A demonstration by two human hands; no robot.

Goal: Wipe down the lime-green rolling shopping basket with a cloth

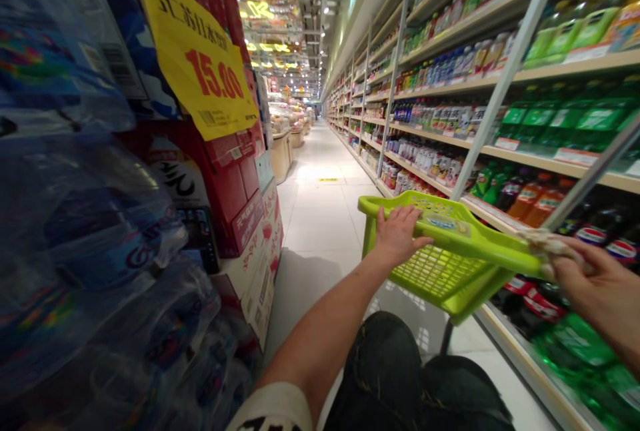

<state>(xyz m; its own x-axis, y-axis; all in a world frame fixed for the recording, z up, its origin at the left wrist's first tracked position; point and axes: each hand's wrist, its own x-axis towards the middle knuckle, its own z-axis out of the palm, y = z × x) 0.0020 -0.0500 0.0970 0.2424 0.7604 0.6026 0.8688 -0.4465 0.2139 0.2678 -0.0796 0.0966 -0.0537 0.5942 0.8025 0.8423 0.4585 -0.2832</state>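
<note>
A lime-green plastic shopping cart point(430, 268) with a mesh basket stands in front of my knees. My left hand point(397, 234) lies over the left part of its near rim. The fingers go over the top of the rim, and the thumb sticks out to the right. At the right corner my right hand point(590, 278) pinches a whitish, crumpled, cloth-like thing point(553, 244) against the rim. Some of the right fingers are hidden. A label point(443, 223) sits on the rim between my hands. Beneath the basket a dark leg point(447, 338) shows.
Shelves point(575, 151) of bottles and cans line the right side. Plastic-wrapped water bottles point(115, 238) and stacked drink cartons point(240, 211) rise close on the left, under a yellow price sign point(205, 64). A pale tiled aisle point(320, 211) runs ahead past wooden display stands point(281, 154).
</note>
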